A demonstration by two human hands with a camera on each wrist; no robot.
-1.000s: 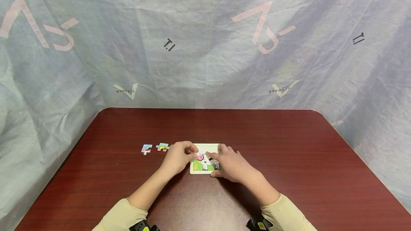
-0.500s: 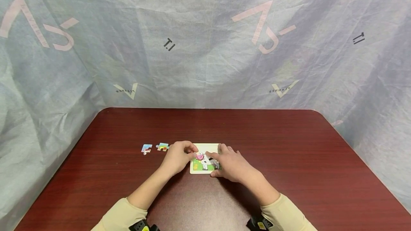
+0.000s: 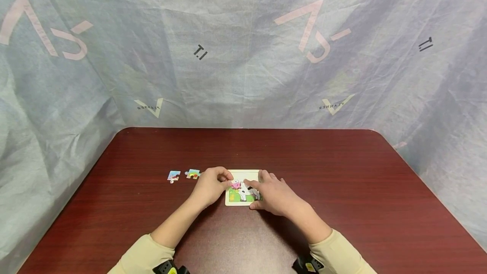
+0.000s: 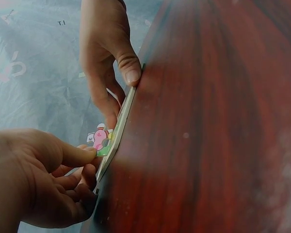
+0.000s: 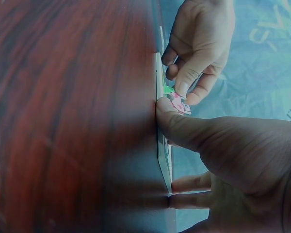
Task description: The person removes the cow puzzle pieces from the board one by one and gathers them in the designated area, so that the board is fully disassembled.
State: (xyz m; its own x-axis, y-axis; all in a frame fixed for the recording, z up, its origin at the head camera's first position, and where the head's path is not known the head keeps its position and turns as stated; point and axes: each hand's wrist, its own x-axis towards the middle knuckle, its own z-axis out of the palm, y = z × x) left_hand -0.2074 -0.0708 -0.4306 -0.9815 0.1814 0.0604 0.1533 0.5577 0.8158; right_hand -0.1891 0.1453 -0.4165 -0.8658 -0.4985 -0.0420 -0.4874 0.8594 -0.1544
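In the head view my left hand (image 3: 208, 187) is over the left side of a square jigsaw puzzle board (image 3: 227, 204). Its thumb and forefinger pinch a puzzle piece (image 4: 102, 137) with a pink cow muzzle, tilted up from the board in the left wrist view. My right hand (image 3: 275, 193) holds the board at its right side, thumb on the near edge and forefinger over the picture. A white cow body (image 3: 249, 191) on green grass shows between the hands. Part of the board's right side is hidden under the right hand.
Two loose puzzle pieces lie left of the board: a blue and pink piece (image 3: 173, 176) and a blue, green and yellow piece (image 3: 192, 174). All rest on a dark red wooden table (image 3: 323, 155). A grey printed cloth (image 3: 243, 75) hangs behind the table.
The left hand with the muzzle piece has shifted very slightly to the left. My right hand and the board stay where they were.
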